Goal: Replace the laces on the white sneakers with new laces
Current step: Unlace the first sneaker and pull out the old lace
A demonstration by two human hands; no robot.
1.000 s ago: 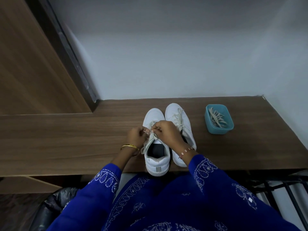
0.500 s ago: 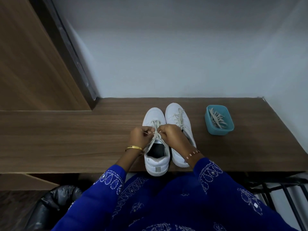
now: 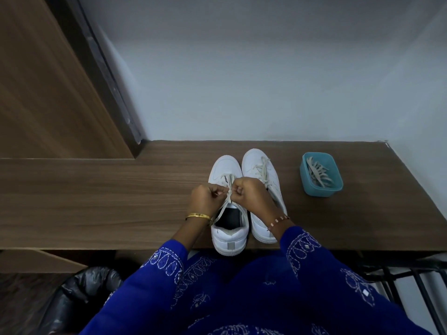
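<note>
Two white sneakers stand side by side on the wooden shelf [image 3: 121,201], toes toward the wall. Over the left sneaker [image 3: 228,232], my left hand [image 3: 205,198] and my right hand [image 3: 251,194] each pinch a strand of its off-white lace [image 3: 229,189], fists close together above the tongue. One lace end trails down past my left wrist. The right sneaker [image 3: 260,165] is laced, and my right forearm covers its heel side. A teal tub [image 3: 321,189] at the right holds a bundle of off-white laces [image 3: 316,174].
A pale wall closes the shelf at the back and right. A wooden cabinet door [image 3: 48,93] rises at the left. Below the shelf sit a black bag [image 3: 79,291] at the left and a dark metal rack [image 3: 411,281] at the right.
Both hands have drawn slightly toward me along the left sneaker, still pinching its lace, which is now crossed between the fists. The camera has tilted a little.
</note>
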